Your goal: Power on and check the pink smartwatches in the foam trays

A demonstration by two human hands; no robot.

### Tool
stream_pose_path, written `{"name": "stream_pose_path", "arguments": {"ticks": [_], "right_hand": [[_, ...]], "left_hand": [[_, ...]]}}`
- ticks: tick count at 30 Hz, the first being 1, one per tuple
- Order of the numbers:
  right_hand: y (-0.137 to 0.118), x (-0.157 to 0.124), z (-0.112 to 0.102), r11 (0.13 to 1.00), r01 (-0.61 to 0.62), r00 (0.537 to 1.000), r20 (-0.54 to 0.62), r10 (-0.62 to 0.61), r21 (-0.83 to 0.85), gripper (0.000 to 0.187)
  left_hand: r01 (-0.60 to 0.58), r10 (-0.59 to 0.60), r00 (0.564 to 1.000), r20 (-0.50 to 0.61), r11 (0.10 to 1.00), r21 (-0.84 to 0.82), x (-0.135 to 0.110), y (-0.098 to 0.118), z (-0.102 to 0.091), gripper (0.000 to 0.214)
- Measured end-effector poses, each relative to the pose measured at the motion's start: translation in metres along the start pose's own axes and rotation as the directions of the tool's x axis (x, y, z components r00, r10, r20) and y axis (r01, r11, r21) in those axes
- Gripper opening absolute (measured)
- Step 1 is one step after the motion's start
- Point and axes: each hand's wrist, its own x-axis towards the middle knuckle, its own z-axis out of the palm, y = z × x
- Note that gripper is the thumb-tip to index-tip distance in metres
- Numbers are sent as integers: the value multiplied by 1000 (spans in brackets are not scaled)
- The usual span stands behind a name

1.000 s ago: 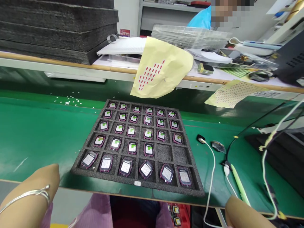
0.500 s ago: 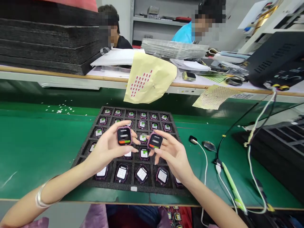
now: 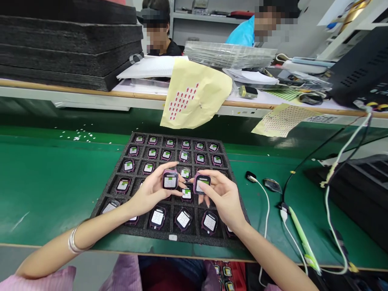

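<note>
Two purple-framed smartwatch bodies are held up side by side above a black foam tray (image 3: 173, 237). My left hand (image 3: 151, 186) is closed around the edges of one smartwatch (image 3: 170, 179), whose lit screen shows a white and green page. The other smartwatch (image 3: 206, 180) is gripped in my right hand (image 3: 222, 196), with the thumb lying on its screen. Below them, the tray's compartments hold rows of similar watches, such as one at the front (image 3: 157, 217) with a white grid on its screen. Both hands hide some of the middle compartments.
A shelf edge (image 3: 145, 96) with a yellow sticker sheet (image 3: 194, 97) hanging from it runs behind the tray. Black foam slabs (image 3: 60, 44) are stacked at left. White cables (image 3: 266, 218) and a green pen-like tool (image 3: 303, 238) lie at right. Two people sit beyond the shelf.
Both held screens have switched from a dark page with orange and green buttons to a white and green page. The right thumb has moved onto its screen. The view has shifted slightly.
</note>
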Motion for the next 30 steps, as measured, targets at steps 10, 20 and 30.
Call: {"name": "stream_pose_path", "arguments": {"ticks": [10,20,30], "right_hand": [[-2,-2,-3,988,-52,985,170,26,148,47],[2,-1,-5,985,-61,983,183,31,163,40],[3,-1,-4,992,-72,993,98,62,101,25]], "left_hand": [[32,-30,995,-99,999,25,2,-3,-1,44],[-3,9,994,-111,999,51,2,-6,0,61],[-4,7,998,-67,998,55,-1,-3,-1,51]]}}
